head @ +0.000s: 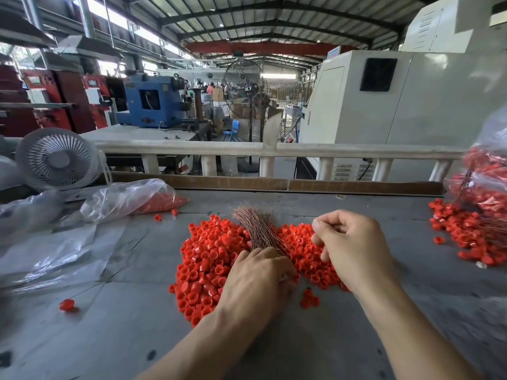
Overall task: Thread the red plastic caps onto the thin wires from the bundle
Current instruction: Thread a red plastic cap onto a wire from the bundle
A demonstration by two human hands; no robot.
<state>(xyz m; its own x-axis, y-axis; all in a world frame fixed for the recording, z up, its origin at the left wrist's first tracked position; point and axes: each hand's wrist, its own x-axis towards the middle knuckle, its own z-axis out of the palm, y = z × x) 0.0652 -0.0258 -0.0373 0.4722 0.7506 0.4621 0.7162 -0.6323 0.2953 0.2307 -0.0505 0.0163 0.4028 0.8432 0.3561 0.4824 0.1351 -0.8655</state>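
Note:
A big heap of red plastic caps [208, 259] covers the middle of the grey table. A bundle of thin coppery wires [255, 229] fans up and away from my left hand [255, 281], which grips its lower end on top of the heap. My right hand [348, 248] hovers over the heap's right part with fingers curled, thumb and forefinger pinching a thin wire that is barely visible. A single cap on a wire [67, 304] lies alone at the left.
A second pile of red caps [466, 234] with wires spills from a clear bag [488, 182] at the right. Another plastic bag of caps [131, 198] and loose plastic sheets lie at the left, beside a small white fan [57, 159]. A cardboard strip [274, 183] lines the table's far edge.

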